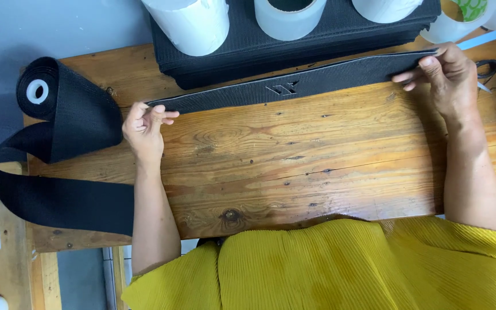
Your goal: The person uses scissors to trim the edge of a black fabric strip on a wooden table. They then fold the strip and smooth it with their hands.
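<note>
A long black woven strip (294, 85) with a small embossed mark near its middle lies stretched across the far part of a wooden board (294, 155). My left hand (143, 129) pinches the strip's left end between thumb and fingers. My right hand (449, 77) grips its right end, fingers on top. The strip is held taut between both hands, slightly raised at the right.
A roll of black webbing (67, 109) on a white core sits at the left, its tail looping down over the board's edge. A stack of black pieces (294, 40) at the back carries white tape rolls (289, 17). Scissors (486, 66) lie beyond my right hand.
</note>
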